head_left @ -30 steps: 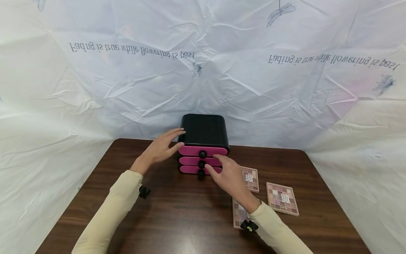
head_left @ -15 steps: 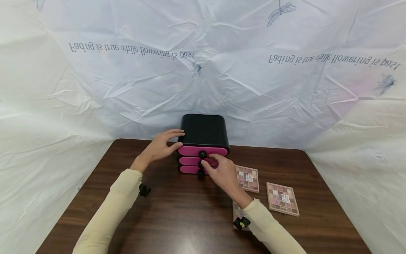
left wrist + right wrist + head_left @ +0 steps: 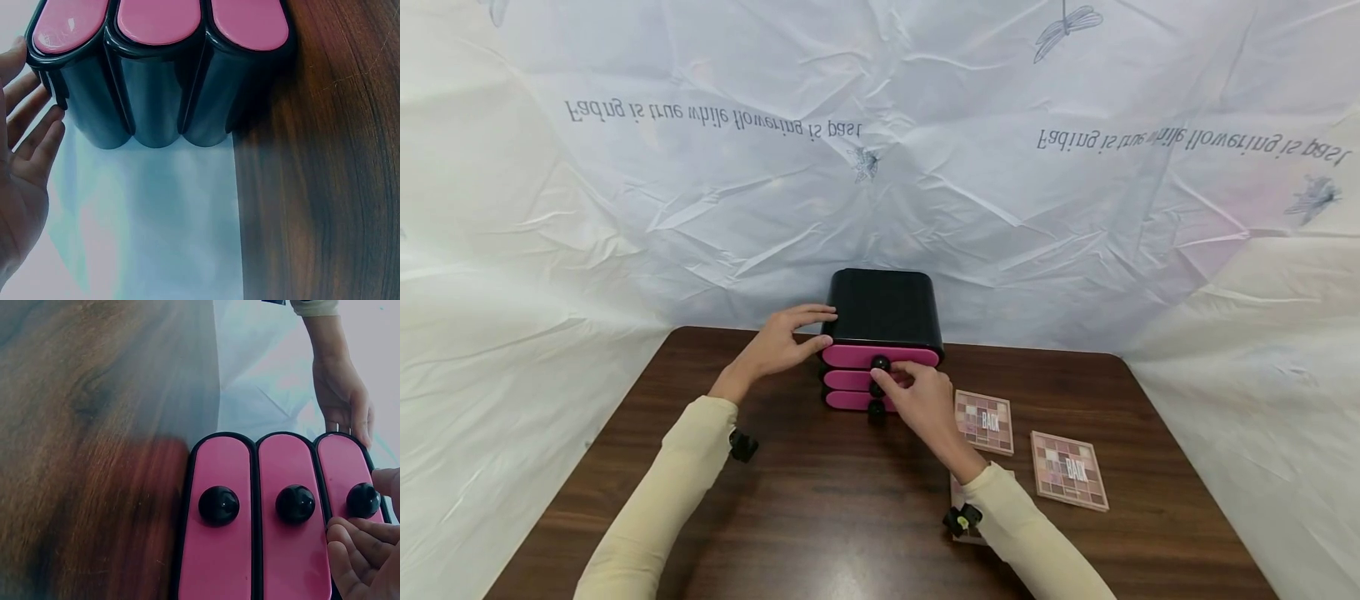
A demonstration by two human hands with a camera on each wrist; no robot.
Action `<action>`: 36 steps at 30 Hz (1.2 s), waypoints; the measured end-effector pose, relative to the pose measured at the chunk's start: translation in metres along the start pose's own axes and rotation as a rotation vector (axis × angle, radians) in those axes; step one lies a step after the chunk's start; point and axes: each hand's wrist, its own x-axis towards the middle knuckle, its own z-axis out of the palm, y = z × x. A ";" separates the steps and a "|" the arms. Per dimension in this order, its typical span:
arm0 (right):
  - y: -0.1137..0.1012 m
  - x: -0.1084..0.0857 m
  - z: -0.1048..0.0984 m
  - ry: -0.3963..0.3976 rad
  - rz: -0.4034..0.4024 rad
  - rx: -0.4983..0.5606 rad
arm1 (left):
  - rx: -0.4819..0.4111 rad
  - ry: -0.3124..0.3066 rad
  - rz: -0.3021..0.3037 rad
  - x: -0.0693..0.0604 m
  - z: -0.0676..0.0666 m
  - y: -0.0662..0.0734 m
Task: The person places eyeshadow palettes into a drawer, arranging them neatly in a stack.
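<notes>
A small black drawer cabinet [image 3: 883,307] with three pink drawer fronts stands at the back of the table. Each front carries a round black knob; all three drawers look closed. My left hand [image 3: 781,342] rests against the cabinet's upper left edge, fingers extended, and the left wrist view shows its fingertips along the black side [image 3: 94,106]. At the top drawer [image 3: 342,459], my right hand [image 3: 925,402] has thumb and fingers on either side of the black knob [image 3: 363,500], pinching it. In the head view this hand partly covers the lower drawers.
Right of the cabinet lie pinkish square palettes marked BACK, one near the right hand [image 3: 985,421] and one farther right [image 3: 1070,469]. Another palette [image 3: 957,493] is mostly under the right forearm. A white printed sheet [image 3: 880,208] hangs behind the brown wooden table [image 3: 820,517].
My right hand has moved left and slightly up to the top drawer's knob, its thumb and fingers closing around it. The left hand stays nearly still at the cabinet's edge.
</notes>
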 end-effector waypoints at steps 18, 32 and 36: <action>0.001 0.000 0.001 0.001 0.006 0.036 | -0.006 -0.015 -0.013 0.000 0.001 0.001; -0.010 -0.018 -0.007 0.007 -0.012 0.016 | 0.000 -0.004 -0.009 0.001 0.000 0.004; -0.011 -0.024 -0.008 -0.003 -0.020 0.032 | -0.001 0.000 -0.009 0.001 0.000 0.003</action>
